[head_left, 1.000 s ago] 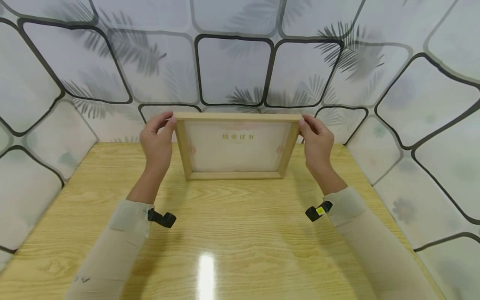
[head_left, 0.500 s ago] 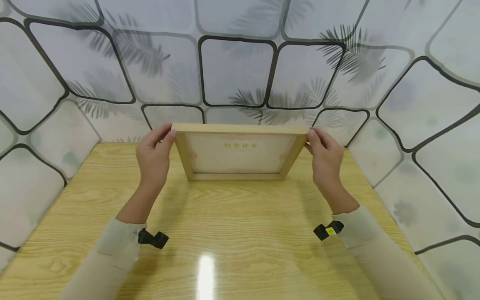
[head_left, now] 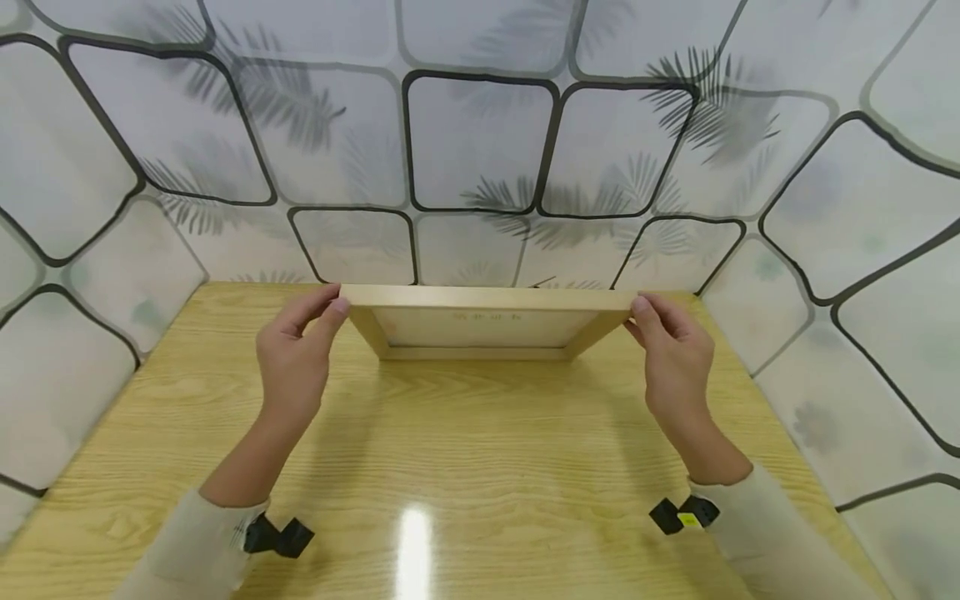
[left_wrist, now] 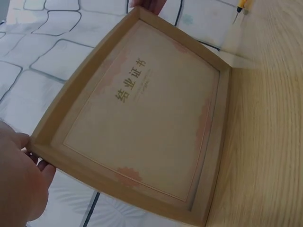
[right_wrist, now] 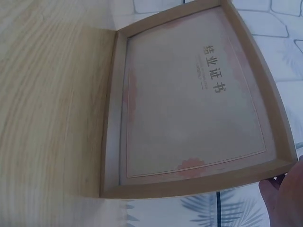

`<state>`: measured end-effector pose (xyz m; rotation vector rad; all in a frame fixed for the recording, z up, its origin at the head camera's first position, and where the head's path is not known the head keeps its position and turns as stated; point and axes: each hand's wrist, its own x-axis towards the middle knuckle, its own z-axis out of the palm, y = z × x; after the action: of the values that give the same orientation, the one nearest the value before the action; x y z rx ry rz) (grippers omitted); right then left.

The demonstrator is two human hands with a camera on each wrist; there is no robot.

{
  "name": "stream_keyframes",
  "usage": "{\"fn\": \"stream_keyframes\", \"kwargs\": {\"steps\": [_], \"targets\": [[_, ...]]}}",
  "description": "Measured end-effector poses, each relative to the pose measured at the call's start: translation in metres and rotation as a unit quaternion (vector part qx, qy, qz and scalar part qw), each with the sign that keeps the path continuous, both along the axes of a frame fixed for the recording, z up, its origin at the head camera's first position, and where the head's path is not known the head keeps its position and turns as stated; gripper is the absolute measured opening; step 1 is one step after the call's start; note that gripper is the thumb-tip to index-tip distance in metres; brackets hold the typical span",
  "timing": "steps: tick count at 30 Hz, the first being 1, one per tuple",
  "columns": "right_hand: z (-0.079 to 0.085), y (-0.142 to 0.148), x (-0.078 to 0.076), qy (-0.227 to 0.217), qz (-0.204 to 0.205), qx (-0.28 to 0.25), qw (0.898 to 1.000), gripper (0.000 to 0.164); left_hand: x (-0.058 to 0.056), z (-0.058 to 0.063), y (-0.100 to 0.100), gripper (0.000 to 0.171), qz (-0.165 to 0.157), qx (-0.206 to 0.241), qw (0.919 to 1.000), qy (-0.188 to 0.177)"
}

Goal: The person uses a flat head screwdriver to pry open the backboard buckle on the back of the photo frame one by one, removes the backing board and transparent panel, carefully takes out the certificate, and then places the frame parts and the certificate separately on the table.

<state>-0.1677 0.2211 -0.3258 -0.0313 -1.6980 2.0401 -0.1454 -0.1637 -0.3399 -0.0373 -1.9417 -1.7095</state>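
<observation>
A person's left hand [head_left: 294, 367] and right hand [head_left: 673, 360] pinch the top corners of a wooden certificate frame [head_left: 480, 327], now tipped much further toward them than a second ago, its bottom edge apparently resting on the desk [head_left: 480, 467].

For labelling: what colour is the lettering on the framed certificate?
Gold lettering on a cream certificate with a pink border; clearest in the left wrist view.
</observation>
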Motion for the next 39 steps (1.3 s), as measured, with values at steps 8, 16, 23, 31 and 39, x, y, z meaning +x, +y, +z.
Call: {"fn": "stream_keyframes", "kwargs": {"steps": [8, 16, 23, 31, 39], "targets": [[-0.012, 0.004, 0.025, -0.007, -0.003, -0.003, 1.000, 0.030, 0.028, -0.005, -0.002, 0.032, -0.025, 0.016, 0.9983, -0.050], [-0.022, 0.001, 0.047, -0.059, 0.001, -0.007, 0.998, 0.034, 0.051, -0.012, -0.005, 0.033, -0.018, 0.021, 0.9939, -0.106], [-0.034, 0.002, 0.059, -0.118, 0.006, -0.038, 0.992, 0.031, 0.056, -0.032, -0.008, 0.034, -0.017, -0.002, 0.9890, -0.147], [-0.053, 0.006, 0.063, -0.164, 0.004, -0.060, 0.985, 0.023, 0.063, -0.051, -0.006, 0.041, -0.034, -0.003, 0.9780, -0.206], [-0.069, 0.011, 0.069, -0.205, 0.041, -0.019, 0.978, 0.041, 0.068, -0.067, -0.006, 0.045, -0.056, 0.001, 0.9665, -0.250]]}}
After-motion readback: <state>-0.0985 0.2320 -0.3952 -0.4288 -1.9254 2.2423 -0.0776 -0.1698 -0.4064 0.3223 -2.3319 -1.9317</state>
